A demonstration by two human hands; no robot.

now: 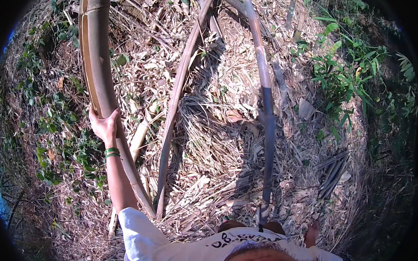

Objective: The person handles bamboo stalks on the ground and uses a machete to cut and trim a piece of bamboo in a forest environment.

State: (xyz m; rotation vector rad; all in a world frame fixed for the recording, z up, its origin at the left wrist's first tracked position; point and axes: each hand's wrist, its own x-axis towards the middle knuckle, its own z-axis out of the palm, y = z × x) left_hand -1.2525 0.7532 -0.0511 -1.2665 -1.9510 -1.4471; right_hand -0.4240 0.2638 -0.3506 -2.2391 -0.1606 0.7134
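Note:
My left hand (104, 125), with green bands at its wrist, grips a thick bamboo pole (98, 55). The thumb lies on the near face and the fingers go round the pole's left side. A long split with a pale tan edge runs down that side. Below the hand the pole continues as a narrower strip to the ground. My right hand (312, 233) hangs low beside my body on the right, away from the poles; its fingers are too small and shaded to make out.
A slender bamboo length (178, 92) and a darker pole (265, 93) lie further right, nearly meeting at the top. Dry leaves and husks (208, 144) litter the ground. Green bamboo shoots (344, 73) grow at right, leafy vines (62, 119) at left. Dark split pieces (333, 173) lie at right.

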